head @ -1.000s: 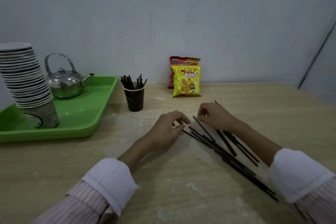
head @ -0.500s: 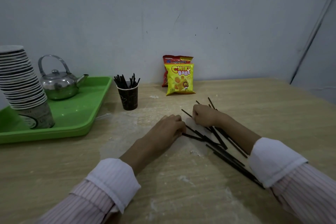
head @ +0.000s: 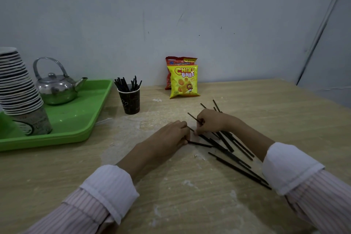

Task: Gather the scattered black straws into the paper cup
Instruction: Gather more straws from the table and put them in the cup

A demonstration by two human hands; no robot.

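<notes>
Two hands rest low on the wooden table (head: 57,173), close together near its middle; the left hand (head: 167,138) lies palm down with its fingers curled at the near end of a black straw that runs off to the right, though whether it pinches that straw or only touches it I cannot tell; the right hand (head: 210,121) is closed around a straw whose tip pokes out up and to the left of the knuckles; beneath and behind that hand lies the loose heap of black straws (head: 228,148), fanned out across the table and crossing one another, some reaching back toward the wall and others running down toward the right sleeve (head: 288,169); the left sleeve (head: 112,188) is white-cuffed and striped likewise; the paper cup (head: 130,100), dark with a pale rim, stands upright well to the left of the hands, beside the green tray (head: 79,119), and a bunch of straws stands in it; on the tray sit a metal kettle (head: 57,87) and a tall tilted stack of cups (head: 19,89); two snack bags (head: 183,81) lean against the wall behind the heap.
</notes>
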